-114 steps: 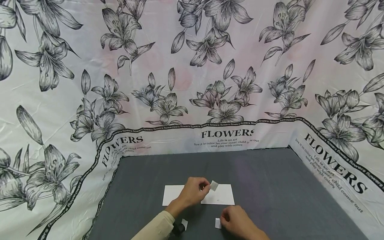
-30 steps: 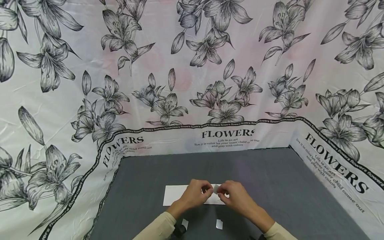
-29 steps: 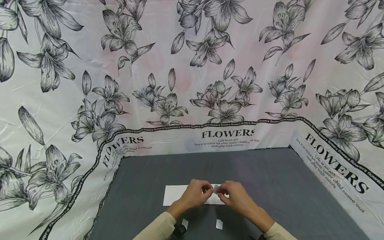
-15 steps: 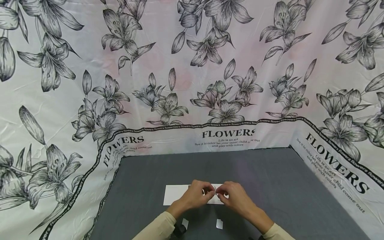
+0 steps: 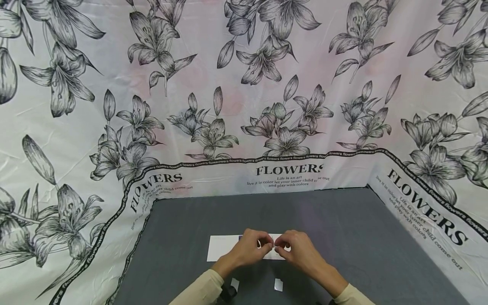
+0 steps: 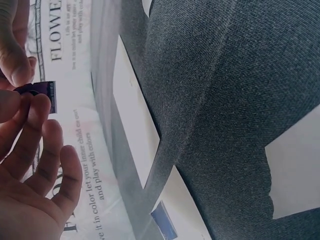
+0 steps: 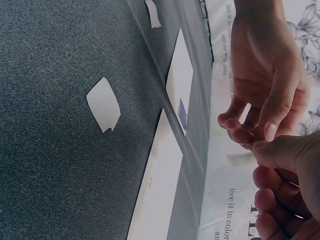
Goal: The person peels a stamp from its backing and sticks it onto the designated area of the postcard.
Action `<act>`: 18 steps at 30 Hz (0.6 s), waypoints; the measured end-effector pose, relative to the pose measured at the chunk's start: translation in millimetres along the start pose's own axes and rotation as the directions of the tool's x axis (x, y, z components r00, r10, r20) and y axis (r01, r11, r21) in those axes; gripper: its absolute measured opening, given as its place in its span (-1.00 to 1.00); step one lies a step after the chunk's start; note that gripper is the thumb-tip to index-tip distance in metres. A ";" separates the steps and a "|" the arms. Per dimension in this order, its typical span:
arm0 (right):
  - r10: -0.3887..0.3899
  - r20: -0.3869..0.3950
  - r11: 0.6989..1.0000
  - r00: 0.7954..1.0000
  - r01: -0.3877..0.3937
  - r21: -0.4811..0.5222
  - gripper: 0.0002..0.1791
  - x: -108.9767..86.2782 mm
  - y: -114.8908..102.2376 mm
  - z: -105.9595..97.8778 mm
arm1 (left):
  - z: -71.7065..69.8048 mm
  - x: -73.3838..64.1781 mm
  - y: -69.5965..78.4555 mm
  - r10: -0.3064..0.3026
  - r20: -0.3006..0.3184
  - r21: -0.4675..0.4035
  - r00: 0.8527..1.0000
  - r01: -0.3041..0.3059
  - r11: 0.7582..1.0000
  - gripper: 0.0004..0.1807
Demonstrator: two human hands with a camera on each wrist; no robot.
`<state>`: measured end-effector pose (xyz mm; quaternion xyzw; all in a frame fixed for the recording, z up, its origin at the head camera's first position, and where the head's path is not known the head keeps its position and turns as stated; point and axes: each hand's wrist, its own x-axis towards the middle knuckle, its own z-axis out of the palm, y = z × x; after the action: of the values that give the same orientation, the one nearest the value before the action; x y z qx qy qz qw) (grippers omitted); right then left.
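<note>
Above the white, envelope-like papers, both hands meet at a small purple stamp-like sticker (image 6: 45, 92), which carries fine print along one edge. My left hand (image 5: 251, 245) pinches it between thumb and fingertips. From the other side my right hand (image 5: 299, 250) pinches it too, fingertips almost touching the left ones. In the head view the fingers largely hide the sticker; its pale back (image 7: 241, 159) shows in the right wrist view. Under the hands lies the right envelope (image 7: 155, 190), partly covered. The left envelope (image 5: 221, 248) bears a blue stamp (image 6: 164, 220) near a corner.
Two small white paper pieces lie nearer the person, the left piece (image 5: 235, 284) and the right piece (image 5: 278, 284), both with an uneven edge. A black wrist device (image 5: 228, 292) sits by the left sleeve. Flower-printed cloth (image 5: 282, 127) hangs behind and beside the grey table (image 5: 343, 237).
My right hand has left the right white piece and come up to the sticker that my left hand holds. The sticker has turned, showing less of itself in the head view.
</note>
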<state>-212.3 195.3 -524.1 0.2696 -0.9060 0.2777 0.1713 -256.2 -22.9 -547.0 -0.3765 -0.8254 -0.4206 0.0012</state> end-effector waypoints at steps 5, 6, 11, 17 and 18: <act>0.005 -0.007 1.000 1.000 -0.005 -0.002 -0.85 0.1 -0.1 0.2 | 0.1 0.5 -0.3 -0.014 -0.010 0.004 1.000 0.015 1.000 -0.88; 0.007 -0.006 1.000 1.000 -0.007 -0.003 -0.85 0.3 -0.2 0.0 | 0.2 0.6 -0.5 -0.015 -0.014 0.004 1.000 0.015 1.000 -0.87; 0.031 -0.001 0.999 1.000 -0.031 -0.008 -0.89 0.8 -0.3 -0.9 | 2.0 1.4 -2.5 -0.035 -0.039 0.011 0.999 0.035 0.999 -0.87; 0.029 -0.030 1.000 0.999 -0.029 0.001 -0.87 0.7 0.0 -5.1 | 2.5 2.2 -3.5 -0.035 -0.092 0.043 0.995 0.039 0.998 -0.90; 0.024 -0.037 1.000 0.999 -0.024 0.001 -0.86 0.9 -0.3 -6.2 | 2.4 2.3 -3.6 -0.029 -0.100 0.049 0.995 0.034 0.998 -0.90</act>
<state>-211.9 198.5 -518.8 0.2536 -0.9057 0.2849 0.1848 -259.3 -21.1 -550.3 -0.3418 -0.8407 -0.4176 0.0451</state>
